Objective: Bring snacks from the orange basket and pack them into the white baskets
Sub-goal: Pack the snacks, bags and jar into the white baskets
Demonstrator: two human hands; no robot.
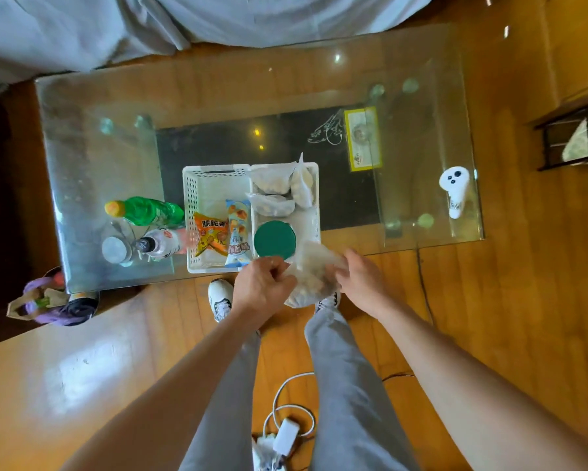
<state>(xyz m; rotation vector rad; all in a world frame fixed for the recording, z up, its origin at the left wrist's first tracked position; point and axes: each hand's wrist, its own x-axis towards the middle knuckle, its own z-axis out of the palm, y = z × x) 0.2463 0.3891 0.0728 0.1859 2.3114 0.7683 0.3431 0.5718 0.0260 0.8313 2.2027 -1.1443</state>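
Clear snack bag [311, 277] gripped by both hands [264, 286] at glass table [82, 158] edge

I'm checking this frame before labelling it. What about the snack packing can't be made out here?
- Orange basket: nowhere in the head view, so its place and contents are unknown.
- Clear snack bag: held by the left hand and right hand; contents blurred behind the plastic.
- Green lid in the right white basket: covers its container.
- Blue packet: its lower end is behind the left hand.
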